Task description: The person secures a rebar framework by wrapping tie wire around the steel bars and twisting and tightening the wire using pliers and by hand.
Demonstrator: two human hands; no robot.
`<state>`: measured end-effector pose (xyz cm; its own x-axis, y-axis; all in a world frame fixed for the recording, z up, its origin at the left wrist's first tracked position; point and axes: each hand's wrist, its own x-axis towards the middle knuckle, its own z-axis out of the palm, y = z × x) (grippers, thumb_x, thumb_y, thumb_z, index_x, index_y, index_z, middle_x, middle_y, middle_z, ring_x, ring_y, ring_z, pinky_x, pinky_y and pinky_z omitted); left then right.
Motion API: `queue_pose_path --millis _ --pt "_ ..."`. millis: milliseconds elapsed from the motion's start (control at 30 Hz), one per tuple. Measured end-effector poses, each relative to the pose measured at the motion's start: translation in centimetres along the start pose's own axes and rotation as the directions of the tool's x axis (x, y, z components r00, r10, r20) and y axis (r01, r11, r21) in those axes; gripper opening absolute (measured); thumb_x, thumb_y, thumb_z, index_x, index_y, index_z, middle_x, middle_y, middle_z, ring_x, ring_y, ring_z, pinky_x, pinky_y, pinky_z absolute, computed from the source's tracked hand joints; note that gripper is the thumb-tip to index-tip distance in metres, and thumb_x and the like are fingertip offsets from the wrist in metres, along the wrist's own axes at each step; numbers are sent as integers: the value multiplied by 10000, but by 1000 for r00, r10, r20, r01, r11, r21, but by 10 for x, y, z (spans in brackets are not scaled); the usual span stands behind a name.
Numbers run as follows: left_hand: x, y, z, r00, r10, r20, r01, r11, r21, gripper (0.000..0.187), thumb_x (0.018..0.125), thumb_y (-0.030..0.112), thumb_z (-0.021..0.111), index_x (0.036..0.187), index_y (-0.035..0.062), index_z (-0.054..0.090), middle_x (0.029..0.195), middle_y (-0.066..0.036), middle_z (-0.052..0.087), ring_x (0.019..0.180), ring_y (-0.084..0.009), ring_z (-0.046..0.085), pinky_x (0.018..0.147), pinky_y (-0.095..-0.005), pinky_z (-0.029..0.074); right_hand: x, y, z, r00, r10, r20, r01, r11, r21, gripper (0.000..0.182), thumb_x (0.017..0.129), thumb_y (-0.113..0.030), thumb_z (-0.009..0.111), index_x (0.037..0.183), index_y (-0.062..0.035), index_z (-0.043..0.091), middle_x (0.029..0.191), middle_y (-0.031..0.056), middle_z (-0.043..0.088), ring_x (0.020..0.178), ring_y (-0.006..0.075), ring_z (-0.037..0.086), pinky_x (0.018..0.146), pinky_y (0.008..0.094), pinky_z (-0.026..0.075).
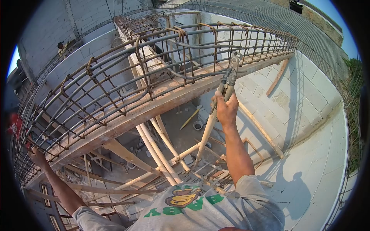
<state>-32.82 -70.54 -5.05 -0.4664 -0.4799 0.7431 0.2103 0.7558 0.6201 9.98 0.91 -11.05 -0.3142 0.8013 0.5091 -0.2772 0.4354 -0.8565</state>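
My right hand (pixel 226 106) is closed around the two handles of a worn pair of pincers (pixel 231 75), its metal head pointing up beside the rebar cage. Far to the left, my left hand (pixel 37 157) has its fingers curled at the bars of the same rebar cage (pixel 148 90); a small red thing (pixel 28 146) shows by those fingertips, too small to name. The cage is made of long steel bars with bent stirrups tied across them. It lies along a wooden formwork board (pixel 127 121) and meets another cage running away from me.
Bamboo poles (pixel 154 150) prop the formwork above a floor far below, where a bucket (pixel 197 125) stands. White block walls (pixel 281 96) rise at the right. A person in red (pixel 14 125) is at the left edge, another person (pixel 63 49) farther back. Corrugated roofing (pixel 262 19) lies beyond.
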Motion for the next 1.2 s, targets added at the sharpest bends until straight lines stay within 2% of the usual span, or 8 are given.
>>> queue_pose_path --millis 200,567,633,833,900,967,1067,1200 --pt "-14 16 -6 998 27 -57 -31 997 -71 477 887 287 473 1272 13 540 1097 -211 636 1013 -339 604 893 -398 432 24 -55 -16 976 -215 -39 215 976 -24 193 941 -194 581 1004 -12 579 822 71 670 696 114 613 620 257 491" --pt "-40 63 -16 986 47 -163 -63 994 -92 407 846 198 471 1186 2 580 1041 -210 655 967 -349 628 864 -407 457 40 -227 102 870 -420 258 162 737 656 304 950 -195 542 1113 57 591 879 180 689 787 250 709 603 243 577" --pt "-38 57 -15 983 80 -168 -99 989 -108 403 866 211 472 1195 5 578 1048 -209 656 975 -348 629 879 -404 460 36 -250 134 798 -505 329 227 758 612 296 952 -214 509 992 60 616 861 217 675 794 276 695 683 362 591" --pt "-50 78 -23 988 23 -153 -37 995 -87 427 862 211 480 1223 -2 558 1100 -223 636 1036 -367 600 916 -421 437 -5 -301 199 756 -281 591 -11 898 441 310 954 -142 475 825 107 606 880 254 606 660 263 662 542 329 577" --pt "-52 81 -19 977 38 -208 -59 994 -94 417 860 218 476 1206 4 569 1077 -225 639 1021 -374 602 910 -430 439 -2 -296 227 721 -400 565 285 915 284 273 918 -98 487 844 133 611 890 280 603 707 312 665 636 364 579" --pt "-57 87 -23 978 34 -205 -58 992 -110 427 867 225 470 1224 6 556 1105 -231 621 1036 -375 592 919 -433 434 24 -262 288 567 -701 433 793 606 -57 248 872 -66 501 855 150 622 865 290 615 754 345 665 715 387 566" --pt "-60 90 -29 989 2 -146 -20 993 -116 456 876 237 458 1268 12 524 1164 -248 584 1070 -382 568 940 -445 423 0 -303 258 679 -439 589 448 883 141 244 801 -58 515 864 138 646 825 292 639 818 360 668 773 401 530" --pt "-57 84 -22 986 9 -169 -28 993 -111 449 881 237 458 1271 22 515 1154 -244 580 1062 -381 566 931 -450 426 28 -298 292 620 -556 553 591 795 137 288 811 -161 555 846 105 659 792 274 656 804 359 666 755 423 511"
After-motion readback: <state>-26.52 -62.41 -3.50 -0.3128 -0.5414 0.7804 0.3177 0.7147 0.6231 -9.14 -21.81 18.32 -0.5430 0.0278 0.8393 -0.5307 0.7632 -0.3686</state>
